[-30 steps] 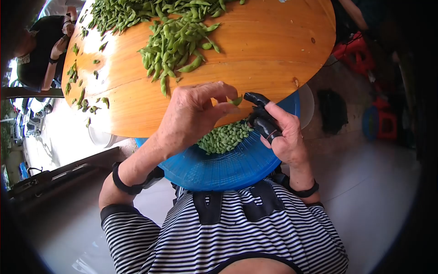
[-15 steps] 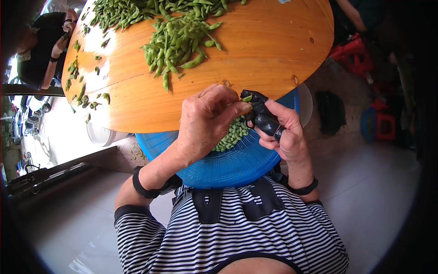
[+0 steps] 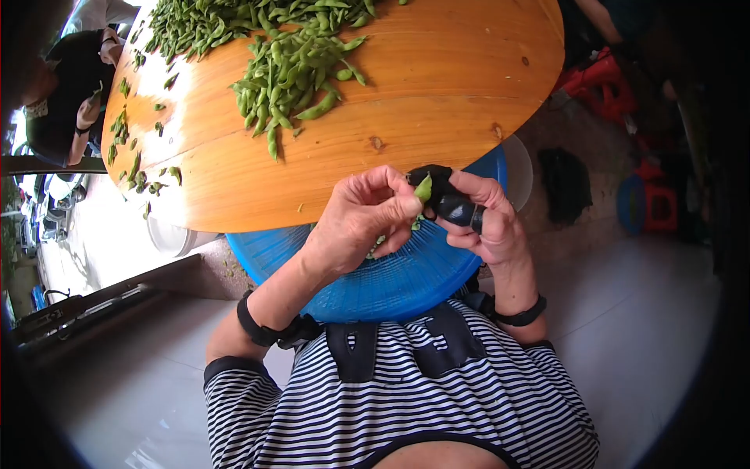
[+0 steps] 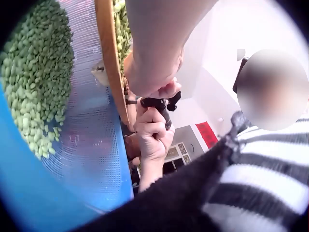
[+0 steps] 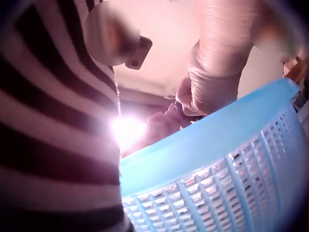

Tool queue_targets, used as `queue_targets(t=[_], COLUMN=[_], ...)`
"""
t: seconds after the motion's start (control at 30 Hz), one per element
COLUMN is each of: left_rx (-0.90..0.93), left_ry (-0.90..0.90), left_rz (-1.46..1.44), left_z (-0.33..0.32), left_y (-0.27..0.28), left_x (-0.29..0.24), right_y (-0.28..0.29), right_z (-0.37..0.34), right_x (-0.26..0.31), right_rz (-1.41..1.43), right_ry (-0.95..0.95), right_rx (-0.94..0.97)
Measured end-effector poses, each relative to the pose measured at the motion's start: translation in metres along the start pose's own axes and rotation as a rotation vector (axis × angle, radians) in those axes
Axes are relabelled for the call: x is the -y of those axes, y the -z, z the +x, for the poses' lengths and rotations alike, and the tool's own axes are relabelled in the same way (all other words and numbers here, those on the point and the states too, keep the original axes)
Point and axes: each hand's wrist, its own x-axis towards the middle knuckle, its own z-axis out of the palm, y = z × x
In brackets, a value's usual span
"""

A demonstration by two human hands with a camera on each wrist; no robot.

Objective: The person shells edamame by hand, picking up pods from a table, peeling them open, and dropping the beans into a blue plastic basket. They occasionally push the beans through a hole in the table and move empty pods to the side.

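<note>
In the head view, my left hand (image 3: 355, 223) pinches a green soybean pod (image 3: 423, 188) between thumb and forefinger. My right hand (image 3: 492, 219) wears black covers (image 3: 455, 209) on its thumb and finger, and these press on the pod from the other side. Both hands are over a blue mesh basket (image 3: 351, 303), which sits at the lap against the table edge. Shelled beans (image 4: 38, 82) heap up in the basket in the left wrist view. From the right wrist, the basket's wall (image 5: 203, 145) hides part of the hands.
Unshelled pods (image 3: 289, 74) lie piled on the round wooden table (image 3: 437, 94), with scattered pods (image 3: 137, 176) towards its left edge. A pale bucket (image 3: 168, 234) stands under the table. Red stools (image 3: 605, 86) stand at right. Another person (image 3: 70, 94) sits at the far left.
My left hand has moved right and slightly down, bringing the pod to the black-covered fingers of my right hand. The right hand's covered fingers have closed in on the pod.
</note>
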Motion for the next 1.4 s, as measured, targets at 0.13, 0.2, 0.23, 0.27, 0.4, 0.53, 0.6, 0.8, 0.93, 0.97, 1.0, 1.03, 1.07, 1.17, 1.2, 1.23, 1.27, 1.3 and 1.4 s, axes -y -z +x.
queue_targets(t=[0.13, 0.2, 0.23, 0.27, 0.4, 0.53, 0.6, 0.8, 0.93, 0.97, 1.0, 1.03, 1.07, 1.17, 1.2, 1.23, 1.27, 1.3, 1.4], left_rx=[-0.139, -0.184, -0.203, -0.221, -0.216, -0.081, -0.035, -0.010, -0.004, 0.013, 0.011, -0.018, -0.048, -0.104, -0.102, -0.099, -0.098, -0.096, 0.043], left_ry=[-0.330, -0.390, -0.417, -0.444, -0.310, -0.052, -0.006, 0.043, 0.024, -0.002, -0.003, -0.009, -0.013, 0.008, 0.011, 0.006, -0.001, 0.004, 0.058], left_rz=[0.711, 0.888, 0.918, 0.947, 0.594, 0.558, 0.531, 0.407, 0.248, 0.201, 0.199, 0.214, 0.230, 0.271, 0.271, 0.231, 0.191, 0.191, 0.176], left_z=[-0.004, -0.006, -0.008, -0.009, -0.013, -0.020, -0.023, -0.023, -0.023, -0.022, -0.022, -0.024, -0.025, -0.021, -0.021, -0.021, -0.021, -0.021, -0.021], left_y=[0.006, 0.010, 0.007, 0.006, 0.006, 0.010, 0.010, 0.009, 0.006, 0.005, 0.003, -0.001, -0.003, 0.002, 0.003, 0.003, 0.004, 0.005, 0.016], left_x=[0.018, 0.016, 0.013, 0.011, 0.009, -0.009, -0.012, -0.002, 0.008, 0.010, 0.010, 0.010, 0.009, 0.015, 0.017, 0.019, 0.022, 0.022, 0.020], right_y=[-0.009, -0.021, -0.025, -0.028, -0.026, -0.017, -0.011, -0.031, -0.044, -0.049, -0.051, -0.051, -0.050, -0.045, -0.044, -0.042, -0.039, -0.034, -0.034], right_z=[-0.004, -0.006, -0.005, -0.003, -0.002, -0.008, -0.012, -0.012, -0.015, -0.016, -0.016, -0.016, -0.016, -0.016, -0.016, -0.018, -0.019, -0.019, -0.031], right_x=[-0.005, -0.006, -0.006, -0.009, -0.013, -0.010, -0.009, -0.017, -0.021, -0.020, -0.020, -0.022, -0.024, -0.023, -0.022, -0.022, -0.021, -0.019, 0.002], right_rz=[-0.365, -0.557, -0.667, -0.669, -0.668, -0.370, -0.280, -0.851, -1.293, -1.326, -1.359, -1.348, -1.347, -1.350, -1.328, -1.306, -1.306, -1.243, -1.050], right_ry=[0.129, 0.244, 0.272, 0.273, 0.323, 0.055, 0.033, 0.263, 0.652, 0.647, 0.642, 0.633, 0.631, 0.617, 0.636, 0.652, 0.648, 0.606, 0.433], right_rx=[-0.011, -0.112, -0.153, -0.154, -0.170, -0.078, 0.000, -0.173, -0.198, -0.191, -0.182, -0.182, -0.179, -0.187, -0.161, -0.137, -0.140, -0.126, -0.209])
